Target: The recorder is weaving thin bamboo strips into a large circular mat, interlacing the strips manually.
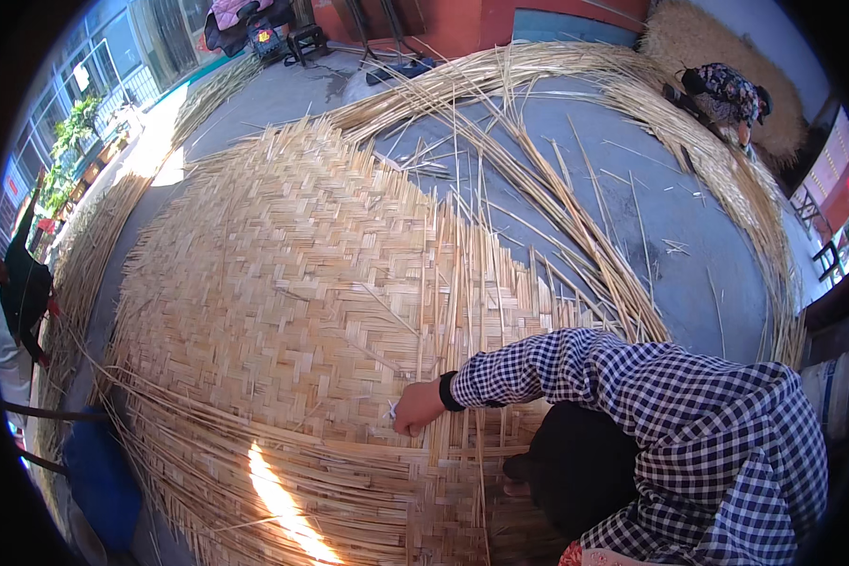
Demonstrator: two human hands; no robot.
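My right hand (418,409), in a checked sleeve with a black cuff, comes in from the lower right. Its fingers are closed and pressed down on a large woven mat (283,274) of flat, pale strips in a zigzag pattern. A small white bit shows at the fingertips; whether it is tape or something held I cannot make out. Long loose strips (443,274) lie lengthwise beside the hand. Nearer the lower edge, more strips (330,462) run crosswise over the mat. A dark rounded shape (585,462), perhaps my knee, is beside my forearm. My left hand is not in view.
Long bundles of split strips (500,66) curve across the grey floor (689,283). Another person (726,90) bends over the bundles at the far right. A dark green garment (26,283) shows at the left edge. Something blue (104,481) stands at the lower left.
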